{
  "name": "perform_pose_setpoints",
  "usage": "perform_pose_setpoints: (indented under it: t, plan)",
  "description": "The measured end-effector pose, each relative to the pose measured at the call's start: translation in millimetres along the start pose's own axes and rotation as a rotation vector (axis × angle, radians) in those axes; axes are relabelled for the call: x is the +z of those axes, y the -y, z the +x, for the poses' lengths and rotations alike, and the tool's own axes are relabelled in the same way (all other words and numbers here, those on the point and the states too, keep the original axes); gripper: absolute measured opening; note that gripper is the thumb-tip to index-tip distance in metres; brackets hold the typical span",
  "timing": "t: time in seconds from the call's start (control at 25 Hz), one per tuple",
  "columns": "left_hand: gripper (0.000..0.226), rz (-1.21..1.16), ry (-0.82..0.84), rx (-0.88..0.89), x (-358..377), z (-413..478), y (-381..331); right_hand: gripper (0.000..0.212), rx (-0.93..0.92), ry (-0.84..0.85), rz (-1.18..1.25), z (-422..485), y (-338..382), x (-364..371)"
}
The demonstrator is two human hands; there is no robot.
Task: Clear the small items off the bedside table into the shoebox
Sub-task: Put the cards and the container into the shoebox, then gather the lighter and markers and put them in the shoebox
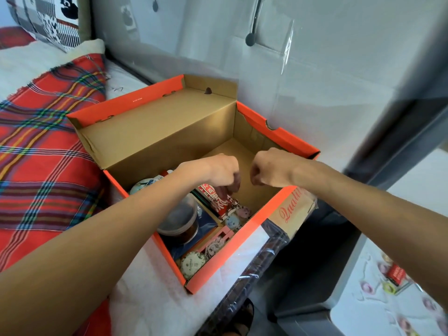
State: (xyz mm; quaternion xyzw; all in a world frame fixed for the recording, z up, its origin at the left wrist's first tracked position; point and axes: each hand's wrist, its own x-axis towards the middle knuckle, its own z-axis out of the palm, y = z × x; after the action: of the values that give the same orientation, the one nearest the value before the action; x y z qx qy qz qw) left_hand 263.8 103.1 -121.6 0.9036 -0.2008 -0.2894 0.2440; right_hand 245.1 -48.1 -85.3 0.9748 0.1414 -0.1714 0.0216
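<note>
You are working over the open shoebox [244,241], which is sitting on the white cover of the bed, its near corner towards you. In that near corner a round embossed disc [194,263] is lying flat. Just beyond it a clear-lidded jar [179,219] is lying against the left wall, with a cluster of keyring charms [237,214] beside the right wall. Your left hand [221,172] is reaching down at mid-box, its fingers curling onto the upper end of the red packet [213,198], which is leaning on the items beneath it. Your right hand [271,168] is hovering clenched just beside the left one. Whether it encloses anything cannot be told. As you are setting the packet down, aim it at the bare cardboard floor in the far right corner of the box rather than on top of the charms, so that the pile is not building up on the near side. Lower it flat before letting go. At the far edge the lid [155,127] is standing open against the wall. Small items, a red carton [397,274] among them, are waiting on the bedside table [358,309] at your right.
</note>
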Motion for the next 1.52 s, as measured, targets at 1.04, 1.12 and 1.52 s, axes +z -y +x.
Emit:
perform_pose_setpoints:
  t: [1.04,1.12,1.52]
  plan:
    - [0.026,0.199,-0.341,0.235,285.3,74.6,-279.1,0.012,0.877,-0.492,0.624,-342.4,-235.5,244.4]
    - [0.026,0.337,-0.407,0.201,296.9,94.8,-288.3,0.013,0.875,-0.514,0.553,-327.9,-240.7,249.5]
    - [0.021,0.406,-0.390,0.119,300.2,112.7,-300.9,0.039,0.845,-0.425,0.617,-295.5,-243.1,255.3]
